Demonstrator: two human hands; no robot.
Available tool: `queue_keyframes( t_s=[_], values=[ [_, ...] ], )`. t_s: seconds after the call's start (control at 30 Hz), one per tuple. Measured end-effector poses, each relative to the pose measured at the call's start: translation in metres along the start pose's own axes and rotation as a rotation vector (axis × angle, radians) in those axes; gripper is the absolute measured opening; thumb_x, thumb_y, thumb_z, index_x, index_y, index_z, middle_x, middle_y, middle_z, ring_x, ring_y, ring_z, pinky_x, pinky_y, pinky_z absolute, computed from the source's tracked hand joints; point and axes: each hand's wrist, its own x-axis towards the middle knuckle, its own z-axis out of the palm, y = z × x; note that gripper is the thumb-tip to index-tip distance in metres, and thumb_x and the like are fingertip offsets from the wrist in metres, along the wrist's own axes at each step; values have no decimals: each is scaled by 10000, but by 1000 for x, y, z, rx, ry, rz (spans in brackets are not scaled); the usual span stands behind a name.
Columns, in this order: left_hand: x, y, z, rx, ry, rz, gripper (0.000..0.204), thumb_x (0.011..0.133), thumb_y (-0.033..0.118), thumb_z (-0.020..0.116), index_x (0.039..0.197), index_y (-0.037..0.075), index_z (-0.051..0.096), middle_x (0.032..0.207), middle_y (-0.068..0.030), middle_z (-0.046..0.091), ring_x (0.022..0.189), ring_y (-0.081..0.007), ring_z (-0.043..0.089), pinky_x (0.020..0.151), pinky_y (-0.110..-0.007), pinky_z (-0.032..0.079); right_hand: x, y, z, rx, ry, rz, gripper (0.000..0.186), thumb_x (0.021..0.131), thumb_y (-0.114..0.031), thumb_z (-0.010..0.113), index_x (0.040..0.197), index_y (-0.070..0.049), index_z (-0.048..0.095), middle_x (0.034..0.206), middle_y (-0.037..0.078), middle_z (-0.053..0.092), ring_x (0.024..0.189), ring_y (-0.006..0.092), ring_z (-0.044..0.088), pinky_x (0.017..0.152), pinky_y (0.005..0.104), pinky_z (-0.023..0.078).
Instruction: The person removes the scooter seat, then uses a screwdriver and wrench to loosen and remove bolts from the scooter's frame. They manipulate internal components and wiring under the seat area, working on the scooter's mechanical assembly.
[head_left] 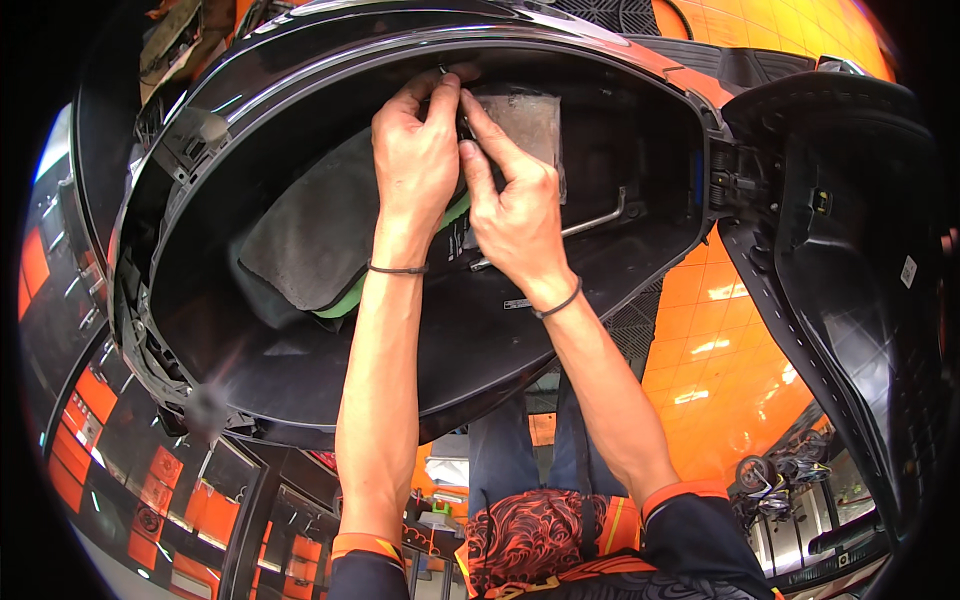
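Orange floor (700,350) flanks the bin (460,350), inside which your left hand (415,150) and right hand (515,205) apparently do fingerwork, grips indeterminable; next calls for steadiness.

A deep black storage compartment (470,345) carries a dark grey, green-edged pad (310,225) toward the left, a clear plastic packet (535,125) on the far side, and a bent metal rod (600,220) toward the right.
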Motion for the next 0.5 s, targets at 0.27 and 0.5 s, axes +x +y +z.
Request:
queue_keyframes(
  t_s=[0.27, 0.5],
  values=[
    [0, 0, 0, 48, -29, 27, 249, 1017, 150, 562, 1079, -15, 739, 921, -44, 718, 810, -86, 577, 756, -247, 474, -9, 0, 21, 367, 52, 178, 424, 993, -88, 549, 1404, 17, 548, 1319, 243, 634, 1251, 333, 613, 1042, 345, 465],
    [-1, -13, 6, -424, -28, -179, 291, 1041, 157, 525, 1192, -57, 651, 1182, -151, 695, 1106, -222, 635, 998, -332, 483, -18, -3, -12, 180, 16, 141, 432, 981, -126, 570, 1401, -25, 562, 1285, 259, 635, 1204, 381, 626, 988, 388, 510]
  ],
)
